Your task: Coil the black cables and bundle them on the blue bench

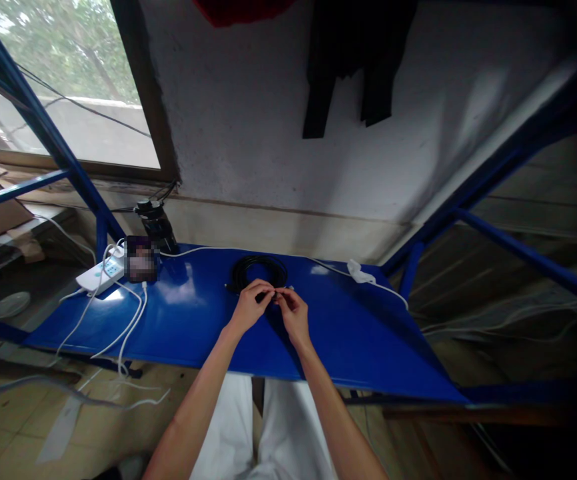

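On the blue tabletop [188, 333] lies a coil of black cable [241, 270], just beyond my hands. My left hand [254, 303] is closed, its thumb and fingers pinching a small dark piece at the near side of the coil. Close against it, my right hand [293, 313] is also closed, with its fingertips on the same small dark piece [275, 295]. The piece is too small to make out in detail. The fingertips of both hands nearly touch.
At the left are a white power strip [101, 272] with white cables and a blurred-out device [141, 260]. Behind them stands a black cylindrical object [156, 225]. A white cord runs along the back edge to a white wrapped bundle [360, 272]. Blue frame bars [408, 273] flank the table.
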A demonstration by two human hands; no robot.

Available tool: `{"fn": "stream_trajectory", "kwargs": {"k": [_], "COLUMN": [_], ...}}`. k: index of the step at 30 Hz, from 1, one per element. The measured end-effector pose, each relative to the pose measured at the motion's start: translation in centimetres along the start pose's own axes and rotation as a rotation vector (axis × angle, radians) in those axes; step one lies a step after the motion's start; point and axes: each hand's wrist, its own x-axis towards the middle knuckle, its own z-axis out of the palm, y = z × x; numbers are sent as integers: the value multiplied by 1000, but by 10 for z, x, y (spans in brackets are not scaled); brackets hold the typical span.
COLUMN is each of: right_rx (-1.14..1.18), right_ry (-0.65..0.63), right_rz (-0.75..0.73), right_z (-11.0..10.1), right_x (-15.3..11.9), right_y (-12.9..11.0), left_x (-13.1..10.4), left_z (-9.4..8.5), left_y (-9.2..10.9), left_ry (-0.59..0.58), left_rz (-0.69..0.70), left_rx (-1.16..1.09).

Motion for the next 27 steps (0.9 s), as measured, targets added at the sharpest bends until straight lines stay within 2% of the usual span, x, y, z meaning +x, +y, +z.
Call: {"fn": "stream_trajectory", "kwargs": {"k": [14,20,27], "right_rx": [88,59,82], "right_ry": [30,34,41], "right_rz": [35,45,37], "right_z": [1,0,1], "right_x": [0,0,1], "right_y": [3,1,7], "left_x": [0,1,1], "left_z": [-2,-3,-4], "left_y": [2,2,-1], "left_ry": [5,21,-36], "left_rz": [9,-15,-59], "left_rx": [-18,-39,-58]}}
